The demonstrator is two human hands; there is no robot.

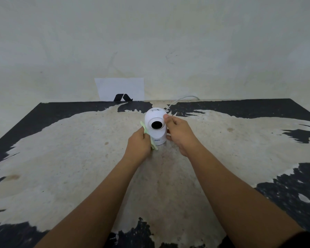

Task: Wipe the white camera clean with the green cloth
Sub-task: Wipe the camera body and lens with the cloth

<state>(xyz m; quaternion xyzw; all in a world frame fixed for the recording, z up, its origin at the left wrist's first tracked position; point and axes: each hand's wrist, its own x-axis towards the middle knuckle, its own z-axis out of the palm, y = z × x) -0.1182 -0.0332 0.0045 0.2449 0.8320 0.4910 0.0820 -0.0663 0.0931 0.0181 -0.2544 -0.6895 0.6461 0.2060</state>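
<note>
Head view: left hand (pixel 139 143) fingers pinch green cloth (pixel 151 140) against white camera (pixel 156 127); right hand (pixel 180 135) fingers grip it.

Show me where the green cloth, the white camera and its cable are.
green cloth (pixel 143 126), head view, upper end above the left hand
white camera (pixel 155 117), head view, rounded head above the lens
cable (pixel 179 99), head view, arched stretch behind the camera

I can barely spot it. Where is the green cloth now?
In the head view, the green cloth is in the left hand, pressed against the white camera's left side.

white camera (pixel 156 125) upright, dark lens facing viewer | green cloth (pixel 149 136) pressed against its left side
</note>
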